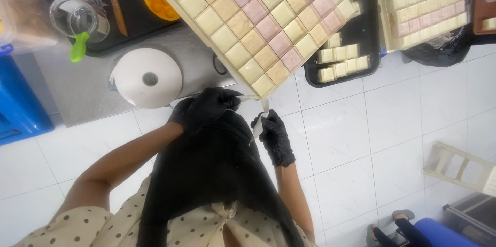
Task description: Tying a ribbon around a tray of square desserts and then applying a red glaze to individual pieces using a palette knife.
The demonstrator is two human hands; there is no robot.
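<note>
In the head view, my left hand (206, 108) and right hand (273, 136), both in black gloves, work just below the near corner of the big tray of square blocks (258, 20), which juts diagonally over the steel counter's (93, 87) front edge. A thin white strip (260, 118) runs between them: its long axis goes from the tray's near corner down toward me. My left fingers (230, 101) are pinched shut on its upper end; my right fingers (264, 123) curl closed around its lower end. A white tape roll (148, 77) lies on the counter just left of my left hand.
</note>
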